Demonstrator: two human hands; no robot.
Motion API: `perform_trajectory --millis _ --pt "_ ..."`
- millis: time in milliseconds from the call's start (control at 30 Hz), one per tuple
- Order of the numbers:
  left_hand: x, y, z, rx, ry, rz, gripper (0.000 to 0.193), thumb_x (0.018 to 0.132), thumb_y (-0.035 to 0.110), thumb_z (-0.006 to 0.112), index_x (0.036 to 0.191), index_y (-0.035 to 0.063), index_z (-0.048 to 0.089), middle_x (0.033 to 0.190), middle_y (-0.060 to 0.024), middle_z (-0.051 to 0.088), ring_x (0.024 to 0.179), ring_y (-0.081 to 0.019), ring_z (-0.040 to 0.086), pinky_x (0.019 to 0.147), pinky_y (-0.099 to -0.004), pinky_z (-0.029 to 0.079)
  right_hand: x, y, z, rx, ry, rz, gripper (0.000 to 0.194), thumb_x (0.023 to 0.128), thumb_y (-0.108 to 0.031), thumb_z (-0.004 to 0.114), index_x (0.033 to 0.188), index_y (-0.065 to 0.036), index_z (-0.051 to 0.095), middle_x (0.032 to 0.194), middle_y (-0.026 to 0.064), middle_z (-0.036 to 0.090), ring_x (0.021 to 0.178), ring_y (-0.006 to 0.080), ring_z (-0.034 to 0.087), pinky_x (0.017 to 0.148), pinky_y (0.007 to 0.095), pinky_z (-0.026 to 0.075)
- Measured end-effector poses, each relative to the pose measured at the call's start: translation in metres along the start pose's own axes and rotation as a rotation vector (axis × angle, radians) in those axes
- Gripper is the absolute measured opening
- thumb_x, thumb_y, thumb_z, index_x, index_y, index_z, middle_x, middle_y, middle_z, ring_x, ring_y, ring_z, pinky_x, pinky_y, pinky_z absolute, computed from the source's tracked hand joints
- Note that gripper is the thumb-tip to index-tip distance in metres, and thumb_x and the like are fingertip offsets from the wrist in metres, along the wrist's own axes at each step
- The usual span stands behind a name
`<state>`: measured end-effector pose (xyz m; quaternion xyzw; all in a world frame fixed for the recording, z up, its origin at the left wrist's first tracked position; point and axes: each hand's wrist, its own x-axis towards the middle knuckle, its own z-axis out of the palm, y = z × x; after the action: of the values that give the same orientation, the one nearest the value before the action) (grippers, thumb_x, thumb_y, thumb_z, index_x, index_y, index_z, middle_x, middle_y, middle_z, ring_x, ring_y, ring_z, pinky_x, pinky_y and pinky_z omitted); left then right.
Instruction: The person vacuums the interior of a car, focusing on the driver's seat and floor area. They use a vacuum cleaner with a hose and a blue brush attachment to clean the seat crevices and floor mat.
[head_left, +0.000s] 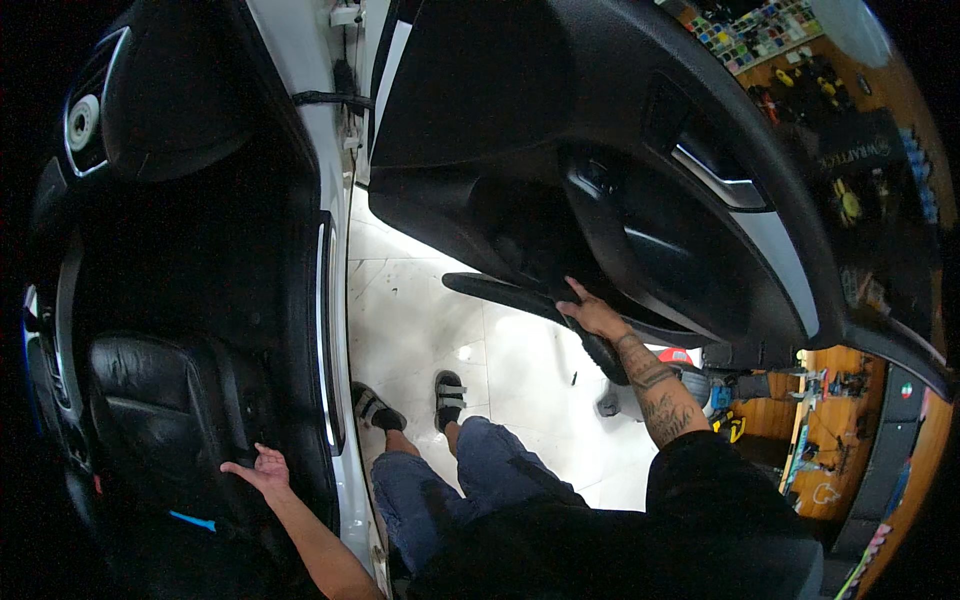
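My left hand (261, 471) is over the side of a black leather car seat (150, 405), its fingers apart and nothing seen in it. A slim blue plastic tool (193, 520) lies below and to the left of that hand, on a dark surface. On the other side, my right hand (596, 311) is at the lower edge of the opened door's black inner panel (480, 142). A long black curved piece (502, 292) passes beside and beneath this hand. Whether my fingers grip the piece or only rest against it is unclear.
The white door sill (352, 495) with a bright trim strip runs between seat and floor. A black check strap (330, 98) joins door and body. Behind my right arm stands a red-topped machine (675, 355), near wooden shelving (840, 435) with tools. Pale tiles (420, 322) lie underfoot.
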<state>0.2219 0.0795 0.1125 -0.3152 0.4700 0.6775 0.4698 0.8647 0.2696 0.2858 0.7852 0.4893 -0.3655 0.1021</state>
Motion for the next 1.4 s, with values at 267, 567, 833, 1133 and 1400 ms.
perform_trajectory --millis 267,567,833,1133,1400 --pt "-0.007 -0.002 0.021 0.04 -0.066 -0.111 0.101 0.042 0.089 0.06 0.082 -0.0031 0.052 0.067 -0.0058 0.055 0.056 -0.0222 0.052 0.053 -0.0295 0.044 0.087 -0.026 0.006 0.609 -0.197 -0.142 0.075 0.085 -0.032 0.064 0.145 -0.006 0.026 0.128 0.0199 0.051 0.114 0.0276 0.051 0.096 0.0357 0.042" --pt "0.003 -0.021 0.045 0.162 -0.007 -0.013 0.084 0.071 0.079 0.052 0.114 0.0063 0.06 0.092 -0.0046 0.055 0.078 -0.0157 0.055 0.068 -0.0306 0.046 0.158 -0.012 -0.006 -0.144 -0.162 -0.215 0.068 0.09 -0.048 0.054 0.138 -0.003 0.041 0.135 0.0174 0.049 0.126 0.0274 0.044 0.104 0.0349 0.033" --pt "-0.011 -0.047 0.118 0.591 -0.071 0.053 0.053 0.087 0.051 0.059 0.115 0.0066 0.057 0.098 -0.0112 0.063 0.076 -0.0208 0.062 0.068 -0.0359 0.05 0.14 -0.059 -0.001 -0.243 -0.261 -0.126 0.069 0.089 -0.052 0.052 0.137 -0.004 0.042 0.14 0.0184 0.043 0.131 0.0309 0.04 0.105 0.0359 0.033" --pt "-0.046 -0.019 0.017 0.234 0.324 0.237 0.089 0.077 0.049 0.073 0.14 0.0025 0.029 0.141 -0.0172 0.035 0.121 -0.0338 0.047 0.091 -0.0444 0.044 0.17 -0.027 -0.007 -0.157 -0.24 0.004 0.069 0.09 -0.054 0.05 0.137 -0.004 0.042 0.143 0.0182 0.04 0.133 0.0311 0.036 0.107 0.037 0.03" --pt "-0.011 -0.039 0.015 0.009 0.116 0.191 0.089 0.078 0.056 0.067 0.135 0.0006 0.027 0.135 -0.0137 0.04 0.117 -0.0319 0.051 0.09 -0.0425 0.045 0.172 -0.023 -0.034 -0.321 -0.188 -0.101 0.075 0.088 -0.052 0.055 0.14 -0.002 0.037 0.142 0.0167 0.042 0.13 0.0288 0.04 0.105 0.0365 0.031"
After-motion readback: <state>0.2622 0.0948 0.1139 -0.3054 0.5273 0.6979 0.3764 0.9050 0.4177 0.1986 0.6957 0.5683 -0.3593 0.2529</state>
